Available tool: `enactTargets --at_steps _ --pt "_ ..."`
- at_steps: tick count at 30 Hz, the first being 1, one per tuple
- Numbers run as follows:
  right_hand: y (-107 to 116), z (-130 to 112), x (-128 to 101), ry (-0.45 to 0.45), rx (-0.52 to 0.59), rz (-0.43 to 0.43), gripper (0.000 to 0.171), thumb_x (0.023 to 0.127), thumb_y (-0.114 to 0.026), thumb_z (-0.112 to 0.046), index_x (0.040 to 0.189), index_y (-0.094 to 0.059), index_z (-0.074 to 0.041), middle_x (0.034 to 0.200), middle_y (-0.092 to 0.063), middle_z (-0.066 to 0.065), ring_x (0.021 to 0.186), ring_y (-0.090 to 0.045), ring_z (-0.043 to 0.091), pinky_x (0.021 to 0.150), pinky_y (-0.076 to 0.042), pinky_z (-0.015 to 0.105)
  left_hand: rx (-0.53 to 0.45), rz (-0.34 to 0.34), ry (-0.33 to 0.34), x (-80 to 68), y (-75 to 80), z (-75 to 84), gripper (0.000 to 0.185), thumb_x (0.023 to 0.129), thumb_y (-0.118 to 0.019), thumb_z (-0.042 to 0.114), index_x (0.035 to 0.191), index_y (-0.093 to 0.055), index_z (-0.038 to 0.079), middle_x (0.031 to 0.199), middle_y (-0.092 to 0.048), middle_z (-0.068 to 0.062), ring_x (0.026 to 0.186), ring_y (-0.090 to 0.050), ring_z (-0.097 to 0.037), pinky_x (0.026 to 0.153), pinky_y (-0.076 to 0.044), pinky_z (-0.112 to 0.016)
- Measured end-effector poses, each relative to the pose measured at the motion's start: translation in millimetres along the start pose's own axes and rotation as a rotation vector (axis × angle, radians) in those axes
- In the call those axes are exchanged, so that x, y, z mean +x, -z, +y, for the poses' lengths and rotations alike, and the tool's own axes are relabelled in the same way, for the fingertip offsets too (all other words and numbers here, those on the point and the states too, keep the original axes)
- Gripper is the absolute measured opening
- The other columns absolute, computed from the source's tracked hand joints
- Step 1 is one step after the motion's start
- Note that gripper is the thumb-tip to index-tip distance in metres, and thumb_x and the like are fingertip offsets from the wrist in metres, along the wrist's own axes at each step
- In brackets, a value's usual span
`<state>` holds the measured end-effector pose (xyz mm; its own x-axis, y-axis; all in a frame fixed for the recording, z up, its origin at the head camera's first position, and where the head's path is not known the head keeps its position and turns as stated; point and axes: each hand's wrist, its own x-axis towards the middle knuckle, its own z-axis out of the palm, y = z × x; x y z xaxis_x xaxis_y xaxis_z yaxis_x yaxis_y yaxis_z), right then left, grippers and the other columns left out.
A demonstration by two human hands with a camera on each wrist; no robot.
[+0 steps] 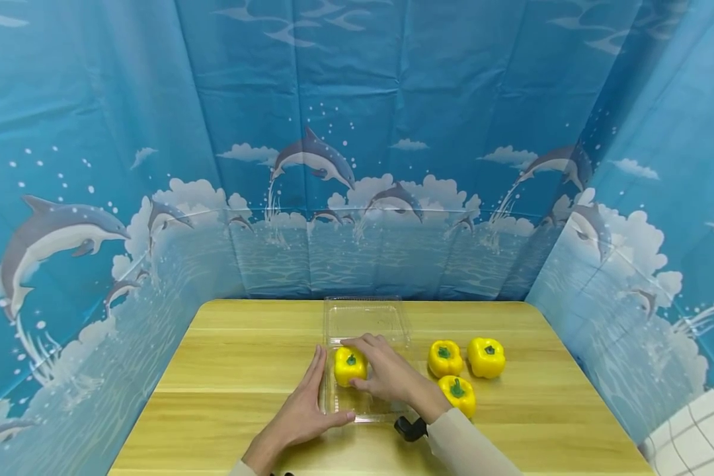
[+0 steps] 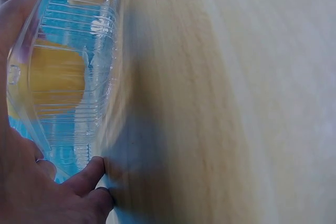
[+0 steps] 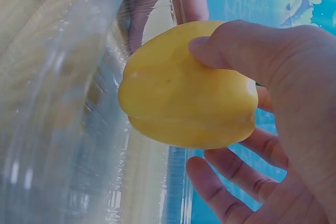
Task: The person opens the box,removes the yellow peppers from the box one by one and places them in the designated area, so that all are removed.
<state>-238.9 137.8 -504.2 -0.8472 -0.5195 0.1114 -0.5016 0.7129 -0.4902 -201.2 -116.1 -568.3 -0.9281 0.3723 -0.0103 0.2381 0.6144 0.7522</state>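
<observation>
A clear plastic clamshell box (image 1: 365,324) lies open at the middle of the wooden table (image 1: 226,370). My right hand (image 1: 381,370) grips a yellow bell pepper (image 1: 348,365) over the box's front tray; the right wrist view shows thumb and fingers curled round the yellow pepper (image 3: 184,108) above the clear tray (image 3: 105,145). My left hand (image 1: 306,406) lies flat against the tray's left side, fingers straight, thumb at its front edge. In the left wrist view the left hand (image 2: 42,182) touches the tray wall (image 2: 79,77), yellow showing through it.
Three more yellow bell peppers (image 1: 445,357) (image 1: 486,357) (image 1: 457,395) sit on the table right of the box. Blue dolphin-print curtains (image 1: 357,165) wall in the table at back and both sides. A black wrist strap (image 1: 410,428) shows at my right sleeve.
</observation>
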Motion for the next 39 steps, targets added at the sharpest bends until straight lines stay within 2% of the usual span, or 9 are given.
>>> enactTargets --at_steps 10,20,26,32,39 --pt "6.5 -1.2 -9.5 0.022 0.006 0.011 0.074 0.103 -0.092 -0.028 0.169 -0.06 -0.019 0.162 -0.068 0.008 0.15 -0.062 0.037 0.124 -0.058 0.065 0.001 -0.008 0.004 -0.7 -1.1 -0.8 0.144 0.092 -0.091 0.071 0.19 0.001 0.02 0.199 0.004 -0.008 0.175 -0.032 -0.057 0.132 -0.042 -0.081" --pt "14.9 -1.4 -22.5 0.043 -0.019 0.047 0.074 0.102 -0.093 -0.026 0.168 -0.061 -0.018 0.158 -0.069 0.007 0.146 -0.064 0.033 0.12 -0.062 0.061 0.007 0.009 -0.004 -1.0 -1.5 0.1 0.146 0.09 -0.091 0.073 0.19 0.001 0.02 0.199 0.004 -0.009 0.172 -0.035 -0.06 0.13 -0.043 -0.082" --pt "21.1 1.0 -32.3 0.033 -0.019 0.064 0.075 0.101 -0.093 -0.025 0.168 -0.061 -0.018 0.159 -0.069 0.006 0.147 -0.065 0.035 0.121 -0.061 0.065 -0.003 0.003 0.01 0.4 -2.7 -0.5 0.145 0.09 -0.09 0.075 0.19 0.001 0.022 0.199 0.005 -0.006 0.172 -0.035 -0.06 0.131 -0.043 -0.081" --pt "25.7 1.1 -43.0 0.014 -0.03 0.087 0.077 0.1 -0.095 -0.028 0.168 -0.061 -0.02 0.158 -0.07 0.004 0.146 -0.066 0.033 0.122 -0.059 0.065 -0.009 0.009 0.01 -0.4 -2.5 -0.2 0.145 0.09 -0.092 0.073 0.19 0.0 0.021 0.199 0.003 -0.008 0.173 -0.035 -0.059 0.132 -0.041 -0.081" --pt "32.8 4.1 -54.3 -0.025 -0.012 0.098 0.078 0.1 -0.095 -0.03 0.17 -0.059 -0.03 0.159 -0.069 0.001 0.148 -0.064 0.029 0.122 -0.062 0.061 -0.009 0.015 -0.001 -1.9 -2.1 1.2 0.145 0.09 -0.092 0.071 0.19 0.0 0.02 0.199 0.002 -0.01 0.171 -0.036 -0.061 0.129 -0.043 -0.083"
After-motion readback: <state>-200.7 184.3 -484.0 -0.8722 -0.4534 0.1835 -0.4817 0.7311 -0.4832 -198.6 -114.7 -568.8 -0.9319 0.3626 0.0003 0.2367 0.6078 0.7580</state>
